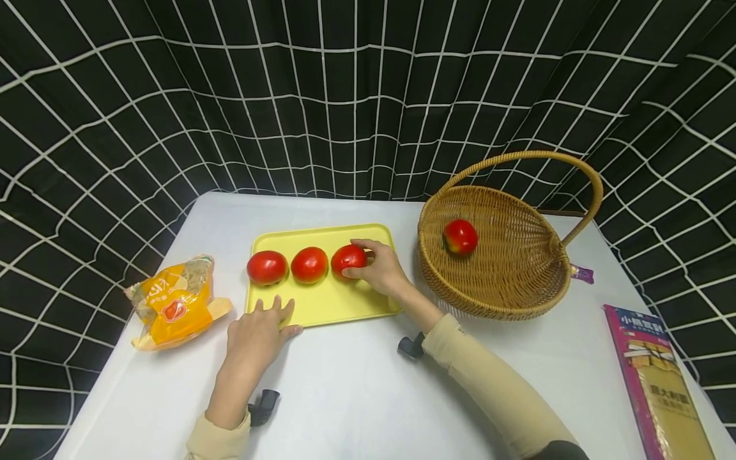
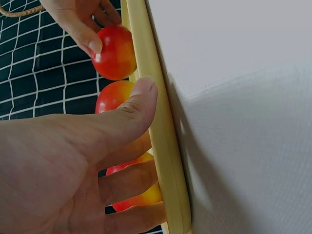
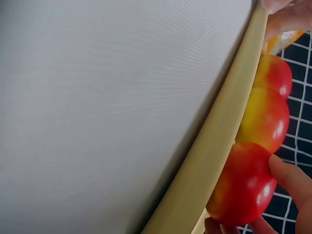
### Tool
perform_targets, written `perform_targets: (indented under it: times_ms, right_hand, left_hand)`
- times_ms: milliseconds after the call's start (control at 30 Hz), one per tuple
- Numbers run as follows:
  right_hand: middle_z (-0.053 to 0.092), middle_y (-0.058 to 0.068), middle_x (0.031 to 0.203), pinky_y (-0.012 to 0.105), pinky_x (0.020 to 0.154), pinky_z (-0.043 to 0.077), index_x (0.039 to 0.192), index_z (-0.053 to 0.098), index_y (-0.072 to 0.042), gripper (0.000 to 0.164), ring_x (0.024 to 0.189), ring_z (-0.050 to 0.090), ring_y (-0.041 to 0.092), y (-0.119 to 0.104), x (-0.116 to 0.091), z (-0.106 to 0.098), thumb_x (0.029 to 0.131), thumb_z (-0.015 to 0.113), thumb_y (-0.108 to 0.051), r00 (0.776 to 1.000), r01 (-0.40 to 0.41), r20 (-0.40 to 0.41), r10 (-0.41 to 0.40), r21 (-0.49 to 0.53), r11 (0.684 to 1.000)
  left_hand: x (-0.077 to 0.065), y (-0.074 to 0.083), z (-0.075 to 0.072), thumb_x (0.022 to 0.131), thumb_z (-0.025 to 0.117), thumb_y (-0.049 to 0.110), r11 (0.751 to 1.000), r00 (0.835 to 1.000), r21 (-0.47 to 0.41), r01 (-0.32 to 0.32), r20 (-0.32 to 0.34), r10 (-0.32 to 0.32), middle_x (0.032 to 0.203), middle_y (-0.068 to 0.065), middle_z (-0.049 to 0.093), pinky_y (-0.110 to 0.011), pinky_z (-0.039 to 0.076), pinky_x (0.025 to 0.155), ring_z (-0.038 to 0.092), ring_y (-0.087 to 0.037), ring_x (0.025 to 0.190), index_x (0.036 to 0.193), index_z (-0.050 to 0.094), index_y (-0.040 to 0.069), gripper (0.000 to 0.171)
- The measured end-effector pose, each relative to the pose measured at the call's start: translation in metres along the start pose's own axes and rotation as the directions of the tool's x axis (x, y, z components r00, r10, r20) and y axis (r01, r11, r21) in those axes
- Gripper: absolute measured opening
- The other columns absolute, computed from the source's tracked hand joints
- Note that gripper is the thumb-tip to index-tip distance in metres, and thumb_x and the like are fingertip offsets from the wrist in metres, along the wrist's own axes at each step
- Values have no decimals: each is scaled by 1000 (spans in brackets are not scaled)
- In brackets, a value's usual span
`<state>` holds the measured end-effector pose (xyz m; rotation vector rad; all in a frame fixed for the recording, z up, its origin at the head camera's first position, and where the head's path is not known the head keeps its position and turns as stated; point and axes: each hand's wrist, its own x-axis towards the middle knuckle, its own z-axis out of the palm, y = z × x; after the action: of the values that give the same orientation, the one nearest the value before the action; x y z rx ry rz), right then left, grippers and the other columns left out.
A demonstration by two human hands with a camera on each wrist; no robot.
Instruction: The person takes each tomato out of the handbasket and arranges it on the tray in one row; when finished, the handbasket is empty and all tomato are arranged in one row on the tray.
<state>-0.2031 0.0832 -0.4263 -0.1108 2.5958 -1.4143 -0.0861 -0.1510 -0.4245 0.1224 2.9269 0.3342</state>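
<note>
Three smooth red fruits with yellow undersides, shaped like mangoes, lie in a row on a yellow tray (image 1: 345,305). My right hand (image 1: 382,268) grips the rightmost red fruit (image 1: 347,260), thumb on the near side and fingers on the far side. The middle fruit (image 1: 310,265) and the left fruit (image 1: 267,268) lie beside it. My left hand (image 1: 255,338) is at the tray's front left, its fingers straight and spread over the rim. In the left wrist view, its thumb (image 2: 136,105) lies against the tray edge (image 2: 161,122).
To the right stands a wicker basket (image 1: 517,268) with a tall handle and one red fruit (image 1: 460,237) inside. An orange-yellow bag (image 1: 178,303) lies at left, a pink-edged noodle packet (image 1: 661,383) at right. A small purple packet (image 1: 582,273) shows behind the basket.
</note>
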Motion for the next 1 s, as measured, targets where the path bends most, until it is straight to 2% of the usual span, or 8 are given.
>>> perform_targets:
  times_ms: [300,533,733,1000]
  right_hand:
    - [59,12,154,49,110,54,149,62,-15,68,135,61,36,-5,2,4,86,89,-12,1000,-3,9,3,-24,1000]
    - [60,11,154,48,109,55,150,61,-15,69,135,61,36,-7,3,6,87,89,-12,1000,-12,7,13,-29,1000]
    - [60,11,154,48,112,53,154,56,-12,76,136,61,34,-7,4,7,86,90,-13,1000,-4,18,5,-27,1000]
    - [57,11,157,50,115,50,154,55,-11,79,140,57,36,-4,2,6,84,91,-15,1000,-7,24,7,-10,1000]
  left_hand:
    - [1,1,0,95,77,40,1000,1000,4,0,7,0,155,-26,55,-58,59,81,60,-61,126,151,61,15,63]
    - [1,2,-1,96,75,40,1000,999,-9,15,41,-15,158,-26,52,-66,56,93,57,-61,132,153,58,15,65]
    - [1,2,-1,96,77,39,1000,1000,-10,13,24,-13,156,-27,53,-63,58,87,58,-62,129,152,60,15,63]
    - [0,2,-1,96,76,40,1000,1000,-17,16,25,-16,156,-27,53,-64,57,88,58,-61,130,152,60,15,63]
